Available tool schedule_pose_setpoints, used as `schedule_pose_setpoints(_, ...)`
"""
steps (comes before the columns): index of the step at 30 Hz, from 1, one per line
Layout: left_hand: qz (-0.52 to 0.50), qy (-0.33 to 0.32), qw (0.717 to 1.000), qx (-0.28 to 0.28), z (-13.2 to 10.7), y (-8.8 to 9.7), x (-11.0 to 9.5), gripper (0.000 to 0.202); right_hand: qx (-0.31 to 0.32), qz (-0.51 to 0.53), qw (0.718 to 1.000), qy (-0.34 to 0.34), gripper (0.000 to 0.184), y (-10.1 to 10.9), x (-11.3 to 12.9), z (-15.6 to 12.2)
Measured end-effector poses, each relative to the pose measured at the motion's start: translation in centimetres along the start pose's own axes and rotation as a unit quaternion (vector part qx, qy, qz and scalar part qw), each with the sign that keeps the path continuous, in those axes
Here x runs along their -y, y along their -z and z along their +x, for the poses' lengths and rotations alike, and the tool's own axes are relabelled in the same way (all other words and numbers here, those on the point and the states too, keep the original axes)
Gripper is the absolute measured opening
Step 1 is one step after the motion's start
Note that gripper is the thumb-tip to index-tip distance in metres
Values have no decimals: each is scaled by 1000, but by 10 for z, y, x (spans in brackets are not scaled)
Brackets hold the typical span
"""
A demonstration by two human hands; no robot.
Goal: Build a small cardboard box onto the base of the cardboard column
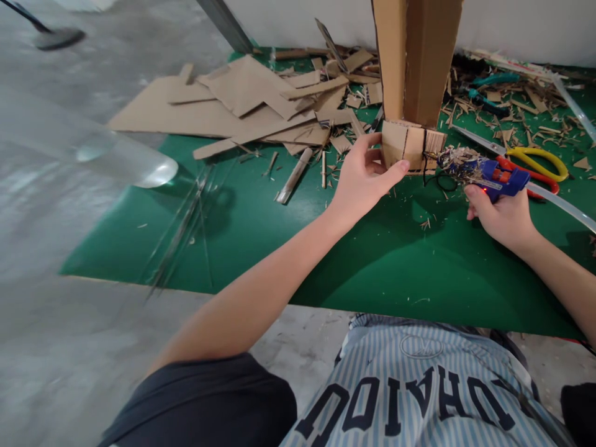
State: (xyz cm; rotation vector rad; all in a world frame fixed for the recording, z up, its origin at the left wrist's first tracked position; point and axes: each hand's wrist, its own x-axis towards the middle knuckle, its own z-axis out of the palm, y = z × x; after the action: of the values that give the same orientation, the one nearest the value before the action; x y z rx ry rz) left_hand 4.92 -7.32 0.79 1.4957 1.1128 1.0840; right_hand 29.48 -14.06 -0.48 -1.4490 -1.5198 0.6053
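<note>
My left hand point(365, 177) grips the small cardboard base block point(403, 146) at the foot of a tall upright cardboard column point(414, 59), thumb on its front face. My right hand point(503, 214) is closed around a blue glue gun point(493, 176), whose nozzle points left at the base block's right side. A clear glue stick point(565, 211) sticks out of the gun's back. Both stand on a green mat point(279, 248).
Flat cardboard sheets and strips point(223, 105) lie at the mat's back left. Yellow-handled scissors point(531, 155) and red-handled ones lie right of the column among cardboard scraps point(512, 105). Thin sticks point(181, 230) lie on the mat's left. The surrounding floor is grey concrete.
</note>
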Motion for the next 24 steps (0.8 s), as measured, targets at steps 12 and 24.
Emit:
schedule_pose_setpoints(12, -13, 17, 1000, 9, 2, 1, 2, 79, 8, 24, 1000, -5, 46, 1, 4, -2)
schedule_pose_setpoints(24, -14, 24, 1000, 8, 2, 0, 2, 79, 21, 5, 1000, -19, 43, 2, 4, -3)
